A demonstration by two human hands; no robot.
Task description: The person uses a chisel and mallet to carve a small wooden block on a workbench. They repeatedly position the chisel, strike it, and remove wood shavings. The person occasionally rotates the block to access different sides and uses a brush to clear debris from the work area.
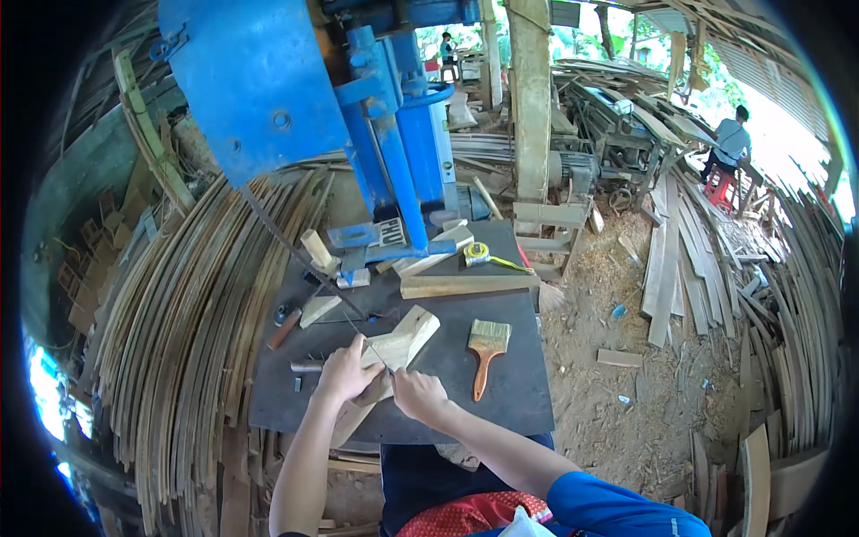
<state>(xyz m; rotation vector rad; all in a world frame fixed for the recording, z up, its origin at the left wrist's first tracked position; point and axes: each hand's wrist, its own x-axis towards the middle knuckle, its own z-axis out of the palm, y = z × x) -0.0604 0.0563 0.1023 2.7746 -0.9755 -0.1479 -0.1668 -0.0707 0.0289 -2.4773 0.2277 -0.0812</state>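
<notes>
Near the middle of the front edge of the bench [514, 407], both hands are closed around the work: the left hand [347, 371] grips the wood [410, 333] from its left side with the thumb toward the middle, and the right hand [420, 394] is bunched narrow on the other side, at the lower end of a thin dark strip [377, 354] that slants across the wood. Whether that strip is a rule, a blade or something else I cannot tell. The wood, pale and angled, lies on the bench with its far end pointing away to the right; a pale length below the hands reaches the front edge, though its join with the rest is hidden. To do this step well, I would judge, the left hand should press the wood flat so it cannot rock, with the fingertips clear of the strip's edge, while the right hand works with small, even pressure. Since the blade [278, 227] of the blue saw [259, 89] meets the bench just beyond the hands, it seems wise to mind the knuckles there. Toward the right edge, the brush [489, 345] lies well out of the way.
</notes>
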